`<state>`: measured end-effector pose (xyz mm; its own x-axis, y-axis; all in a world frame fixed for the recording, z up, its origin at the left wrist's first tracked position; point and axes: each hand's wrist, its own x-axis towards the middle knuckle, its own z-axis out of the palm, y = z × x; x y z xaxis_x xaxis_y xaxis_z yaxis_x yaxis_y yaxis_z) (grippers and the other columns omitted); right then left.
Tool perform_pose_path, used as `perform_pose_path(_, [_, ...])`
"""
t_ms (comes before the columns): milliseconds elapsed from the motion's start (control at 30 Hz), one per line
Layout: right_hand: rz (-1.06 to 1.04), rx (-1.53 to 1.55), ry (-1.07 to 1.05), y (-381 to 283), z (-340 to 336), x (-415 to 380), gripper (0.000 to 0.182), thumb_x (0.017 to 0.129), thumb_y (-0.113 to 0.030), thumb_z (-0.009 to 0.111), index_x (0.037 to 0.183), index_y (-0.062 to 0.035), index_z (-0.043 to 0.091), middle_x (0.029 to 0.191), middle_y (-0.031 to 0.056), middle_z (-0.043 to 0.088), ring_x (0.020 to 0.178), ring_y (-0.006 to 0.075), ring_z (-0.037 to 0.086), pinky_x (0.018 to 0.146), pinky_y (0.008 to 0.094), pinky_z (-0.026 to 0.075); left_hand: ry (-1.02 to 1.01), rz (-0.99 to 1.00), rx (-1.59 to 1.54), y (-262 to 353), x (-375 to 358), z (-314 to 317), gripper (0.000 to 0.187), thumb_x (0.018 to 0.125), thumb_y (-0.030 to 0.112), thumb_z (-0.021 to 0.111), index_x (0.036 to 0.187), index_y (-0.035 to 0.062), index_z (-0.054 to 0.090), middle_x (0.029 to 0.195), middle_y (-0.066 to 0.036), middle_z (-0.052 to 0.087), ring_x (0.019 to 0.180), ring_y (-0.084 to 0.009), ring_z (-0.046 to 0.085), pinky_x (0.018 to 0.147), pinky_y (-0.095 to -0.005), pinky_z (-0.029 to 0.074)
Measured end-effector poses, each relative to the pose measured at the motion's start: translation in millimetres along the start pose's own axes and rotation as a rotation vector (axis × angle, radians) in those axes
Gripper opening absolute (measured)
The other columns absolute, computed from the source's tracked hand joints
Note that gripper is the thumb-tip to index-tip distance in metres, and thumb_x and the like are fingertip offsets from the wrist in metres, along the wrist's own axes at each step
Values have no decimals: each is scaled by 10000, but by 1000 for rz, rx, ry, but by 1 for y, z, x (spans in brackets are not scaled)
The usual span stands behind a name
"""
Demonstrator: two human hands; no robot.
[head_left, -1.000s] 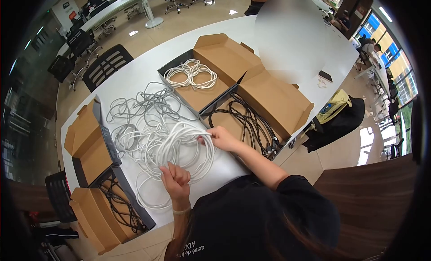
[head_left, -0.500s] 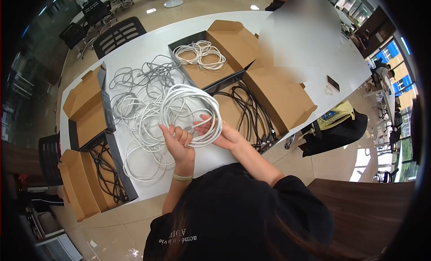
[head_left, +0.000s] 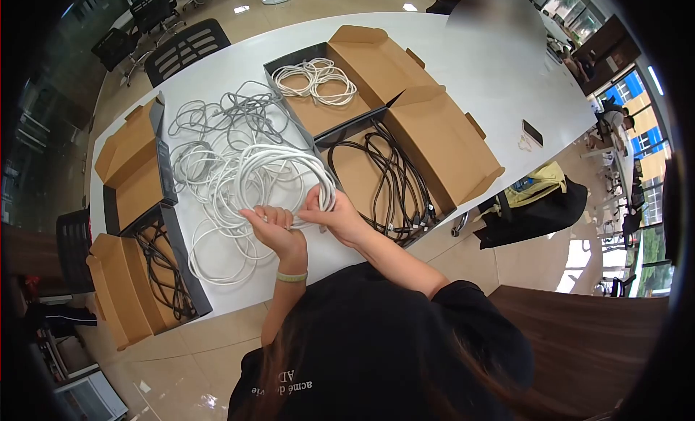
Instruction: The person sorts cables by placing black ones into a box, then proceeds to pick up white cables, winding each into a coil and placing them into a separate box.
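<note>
A large coil of white cable (head_left: 289, 154) is held up over the table in both hands. My right hand (head_left: 334, 212) is wrapped round the coil's right side, thumb and fingers pressed together on the strands. My left hand (head_left: 274, 227) has its fingers curled at the coil's lower edge, against the cable. Behind and left of the coil lies a loose tangle of white cables (head_left: 206, 178) on the table, with grey cables (head_left: 253, 111) at its far side. Part of the tangle is hidden by the coil.
Open boxes stand on the white table (head_left: 246, 55): one with white cable (head_left: 315, 81), one with black cables (head_left: 394, 178), a left one (head_left: 137, 193) and another with black cables (head_left: 165, 272). A phone (head_left: 532, 133) lies right; a jacket (head_left: 536, 211) hangs beyond the edge.
The coil has moved left and lower. My right hand has closed round its strands from a more open pose, and my left hand has shifted slightly left and down.
</note>
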<state>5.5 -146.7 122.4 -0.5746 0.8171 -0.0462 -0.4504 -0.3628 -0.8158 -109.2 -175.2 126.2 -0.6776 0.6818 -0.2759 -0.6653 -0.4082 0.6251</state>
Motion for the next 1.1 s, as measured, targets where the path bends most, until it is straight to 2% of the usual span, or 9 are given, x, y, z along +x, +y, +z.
perform_pose_path(33, [33,-108,11,0,1,-1,242,772,-58,683,953,-32,524,795,26,540,760,101,537,688,222,438,-34,93,16,2,-2,0,415,942,474,364,711,133,311,521,54,214,414,-49,171,401,-215,145])
perform_pose_path(167, [-111,-496,58,-5,9,-8,308,767,-36,683,1027,-16,519,776,15,574,682,80,565,558,218,471,-180,259,44,20,-16,0,419,953,459,338,697,131,285,523,52,217,410,-44,175,377,-208,160])
perform_pose_path(400, [250,-235,-181,-19,10,-24,268,847,-116,607,1072,9,531,775,53,617,647,80,566,541,215,465,-163,347,64,34,-32,-10,419,961,442,324,687,129,273,529,48,216,410,-51,179,379,-208,160])
perform_pose_path(600, [168,-450,-375,-27,8,-33,153,889,-164,552,895,-18,599,728,18,631,531,31,386,472,194,310,-59,250,-67,66,-41,-15,415,956,449,345,686,136,309,529,60,209,446,-54,160,418,-193,167])
perform_pose_path(733, [122,-638,-265,-44,16,-40,245,916,-233,504,770,-58,595,728,-9,633,520,22,369,460,190,311,-77,75,-231,77,-45,-25,388,930,455,419,708,143,357,518,58,214,434,-55,163,413,-194,163])
perform_pose_path(767, [148,-585,-255,-38,11,-39,243,926,-210,492,1005,-24,627,659,-9,578,496,22,315,453,187,270,-96,16,-275,76,-48,-26,388,925,460,426,711,144,353,517,58,213,432,-56,166,414,-194,164])
perform_pose_path(867, [283,-179,-208,-20,2,-44,226,941,-188,456,841,-11,555,548,-12,446,458,34,292,435,193,242,-140,-104,-350,78,-49,-32,407,911,483,434,713,140,340,522,58,209,426,-60,184,422,-207,188])
perform_pose_path(1033, [246,96,-195,15,-1,-64,218,945,-170,452,969,13,568,561,-24,406,465,45,280,448,194,249,-185,-378,-668,83,-49,-51,449,888,531,424,698,130,355,526,52,213,438,-66,206,440,-216,213])
perform_pose_path(1100, [253,171,-201,27,4,-70,332,968,-223,389,1132,38,511,582,-16,409,482,55,283,465,203,265,-170,-405,-661,78,-58,-52,482,889,559,389,666,135,342,516,52,206,440,-72,189,448,-225,209])
